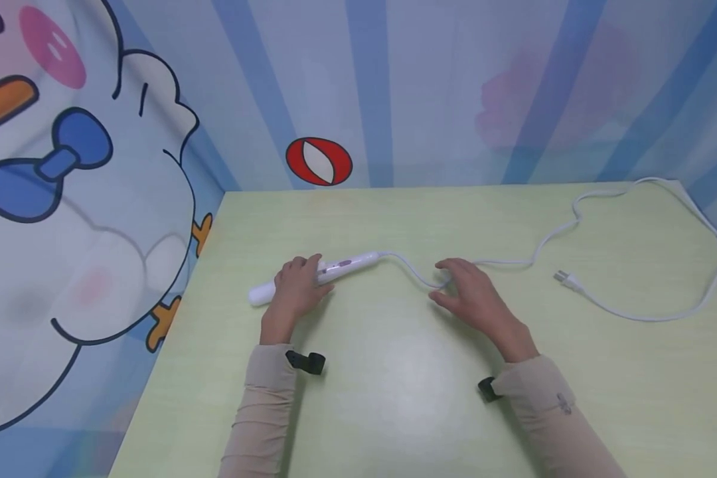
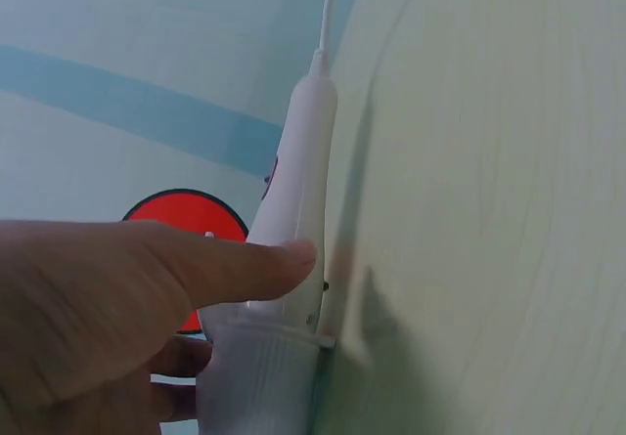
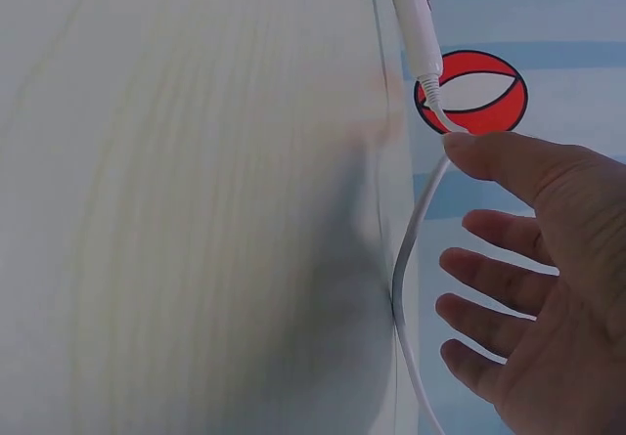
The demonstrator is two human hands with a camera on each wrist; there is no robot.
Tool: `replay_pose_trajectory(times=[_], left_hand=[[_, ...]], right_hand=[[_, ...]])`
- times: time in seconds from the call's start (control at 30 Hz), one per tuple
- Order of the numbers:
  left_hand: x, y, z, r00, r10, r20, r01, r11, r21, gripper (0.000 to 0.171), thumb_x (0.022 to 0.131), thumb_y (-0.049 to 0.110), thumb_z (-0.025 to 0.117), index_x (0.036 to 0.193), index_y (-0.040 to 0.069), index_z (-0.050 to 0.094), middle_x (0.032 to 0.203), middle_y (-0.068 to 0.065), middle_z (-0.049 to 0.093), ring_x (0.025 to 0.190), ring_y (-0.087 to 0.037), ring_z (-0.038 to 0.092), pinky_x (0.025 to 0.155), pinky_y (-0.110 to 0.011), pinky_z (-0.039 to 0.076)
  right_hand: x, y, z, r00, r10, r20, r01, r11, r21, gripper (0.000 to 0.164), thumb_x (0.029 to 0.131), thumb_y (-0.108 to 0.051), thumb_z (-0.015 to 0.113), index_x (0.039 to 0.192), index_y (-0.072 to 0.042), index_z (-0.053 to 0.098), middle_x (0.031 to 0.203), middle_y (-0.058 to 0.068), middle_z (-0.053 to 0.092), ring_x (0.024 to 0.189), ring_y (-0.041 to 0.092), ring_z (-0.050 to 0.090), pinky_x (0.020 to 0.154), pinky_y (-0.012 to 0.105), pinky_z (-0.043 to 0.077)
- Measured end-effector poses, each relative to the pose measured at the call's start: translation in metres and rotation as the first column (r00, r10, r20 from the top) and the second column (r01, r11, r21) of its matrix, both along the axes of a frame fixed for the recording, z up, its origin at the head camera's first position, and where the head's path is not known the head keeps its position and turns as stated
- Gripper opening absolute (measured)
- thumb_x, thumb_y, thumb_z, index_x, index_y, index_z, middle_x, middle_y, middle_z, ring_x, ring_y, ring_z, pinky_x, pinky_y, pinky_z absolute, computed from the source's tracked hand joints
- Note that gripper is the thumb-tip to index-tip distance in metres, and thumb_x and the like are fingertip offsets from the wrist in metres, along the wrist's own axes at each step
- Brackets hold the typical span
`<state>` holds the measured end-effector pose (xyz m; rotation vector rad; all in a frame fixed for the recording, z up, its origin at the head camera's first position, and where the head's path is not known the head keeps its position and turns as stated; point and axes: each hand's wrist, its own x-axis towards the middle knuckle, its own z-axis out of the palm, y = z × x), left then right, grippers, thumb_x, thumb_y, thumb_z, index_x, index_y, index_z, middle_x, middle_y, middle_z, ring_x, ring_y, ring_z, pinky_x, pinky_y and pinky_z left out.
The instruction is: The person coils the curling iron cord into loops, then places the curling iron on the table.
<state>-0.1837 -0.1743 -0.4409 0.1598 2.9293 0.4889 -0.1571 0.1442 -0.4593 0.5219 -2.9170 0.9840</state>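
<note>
A white corded wand [image 1: 349, 265], which looks like a hair curling iron, lies slanted across the table in the head view, buttons on its handle. My left hand [image 1: 297, 287] grips it near the middle. In the left wrist view the thumb [image 2: 279, 267] crosses the handle just above a wider, ribbed, translucent section [image 2: 256, 381]; the other fingers are partly hidden behind. My right hand [image 1: 472, 295] is by the white cord [image 1: 415, 271], thumb and fingers spread apart. From the right wrist the thumb tip [image 3: 460, 147] overlaps the cord; whether it touches I cannot tell.
The cord runs right, loops along the table's right edge and comes back to a two-pin plug [image 1: 566, 279] lying on the pale table [image 1: 382, 398]. A wall with blue stripes [image 1: 367, 86] rises behind, and a cartoon bird panel [image 1: 95, 265] stands at the left.
</note>
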Motion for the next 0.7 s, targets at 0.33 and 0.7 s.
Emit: replay_pose_trajectory(times=[0.33, 0.7], left_hand=[[-0.002, -0.012, -0.007, 0.998, 0.048, 0.037, -0.048, 0.999, 0.0, 0.053, 0.086, 0.031, 0.064, 0.132, 0.011, 0.045, 0.125, -0.017, 0.045, 0.117, -0.038, 0.037, 0.1, -0.056, 0.019], [-0.004, -0.027, -0.013, 0.998, -0.052, -0.042, 0.052, 0.999, 0.008, 0.051, 0.084, 0.03, 0.067, 0.129, 0.014, 0.05, 0.116, -0.012, 0.053, 0.105, -0.033, 0.05, 0.091, -0.054, 0.031]], right_hand=[[-0.001, -0.001, -0.003, 0.999, 0.029, 0.045, -0.031, 0.999, 0.037, 0.033, 0.084, -0.015, 0.064, 0.113, 0.0, 0.059, 0.115, 0.017, 0.059, 0.111, 0.035, 0.051, 0.094, 0.048, 0.037], [-0.005, 0.001, -0.006, 0.994, 0.1, -0.042, -0.096, 0.992, 0.083, 0.012, 0.083, -0.009, 0.066, 0.094, -0.005, 0.069, 0.092, 0.008, 0.066, 0.09, 0.028, 0.06, 0.085, 0.044, 0.042]])
